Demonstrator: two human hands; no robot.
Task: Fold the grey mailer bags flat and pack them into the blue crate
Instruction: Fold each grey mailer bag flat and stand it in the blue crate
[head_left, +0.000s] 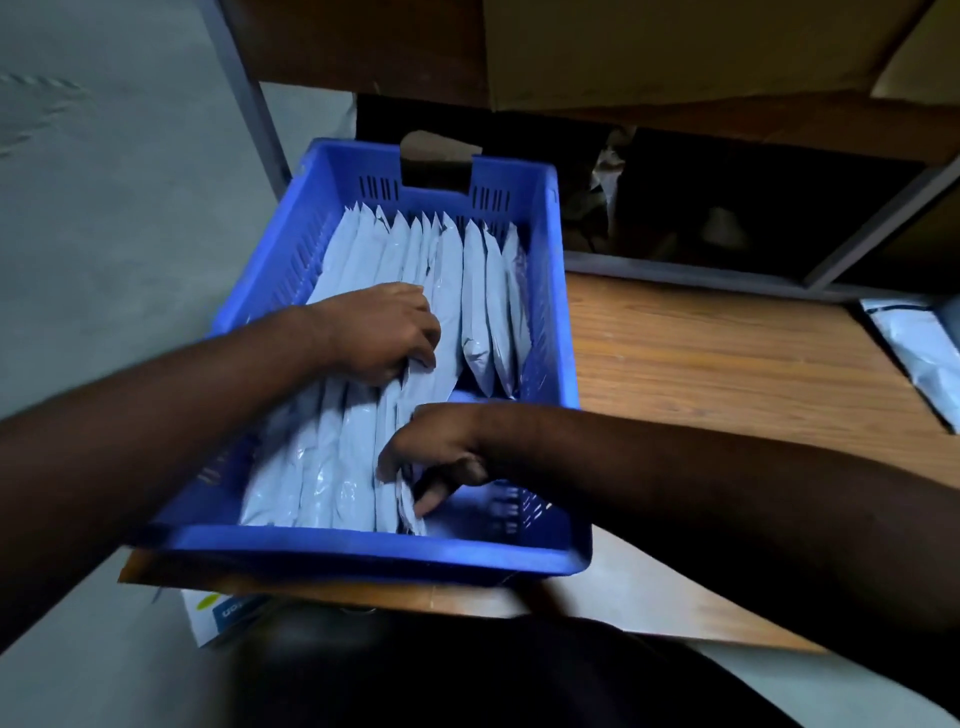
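Right hand (441, 457) pinches upright grey mailer bags (358, 447) at the blue crate's (363, 553) 6 o'clock end. Left hand (384, 332), fingers curled, grips bag tops at centre.

A wooden bench (727, 374) is carrying a blue crate (563, 291) at its left end and a loose grey mailer bag (919, 348) at its right edge.
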